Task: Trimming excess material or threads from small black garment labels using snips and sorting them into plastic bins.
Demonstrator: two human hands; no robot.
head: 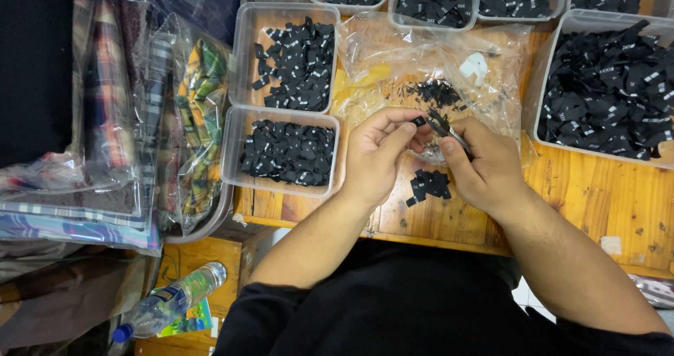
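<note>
Now left hand [375, 152] pinches black label [418, 121]; right hand [481, 163] grips snips [444, 128] just beside.

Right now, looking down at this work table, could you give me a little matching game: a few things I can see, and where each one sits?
Things:
1. small black label
2. small metal tool
3. little pile of black labels
4. plastic water bottle

Places:
A. on the wooden table under the hands
B. low down at the left, below the table
C. pinched in the left hand
D. held in the right hand

Pairs: 1-C, 2-D, 3-A, 4-B
</note>
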